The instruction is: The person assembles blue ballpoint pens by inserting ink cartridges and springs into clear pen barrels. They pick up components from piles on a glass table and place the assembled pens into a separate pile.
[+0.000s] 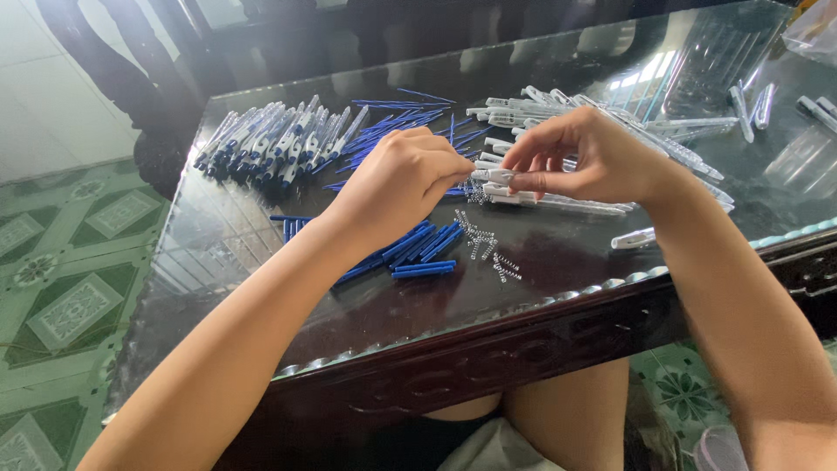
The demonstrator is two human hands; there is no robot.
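My left hand (403, 181) and my right hand (582, 157) meet above the middle of a dark glass-topped table (366, 305). Between the fingertips of both is a small white pen barrel part (493, 176). Just below them lie several small metal springs (485, 248) and a loose bunch of short blue pen parts (418, 253). White pen barrels (558, 202) are heaped under and behind my right hand.
A row of assembled blue-and-white pens (279, 138) lies at the far left, with thin blue refills (397, 122) beside it. More clear pen parts (754, 106) sit at the far right. A green patterned tile floor (70, 288) is to the left.
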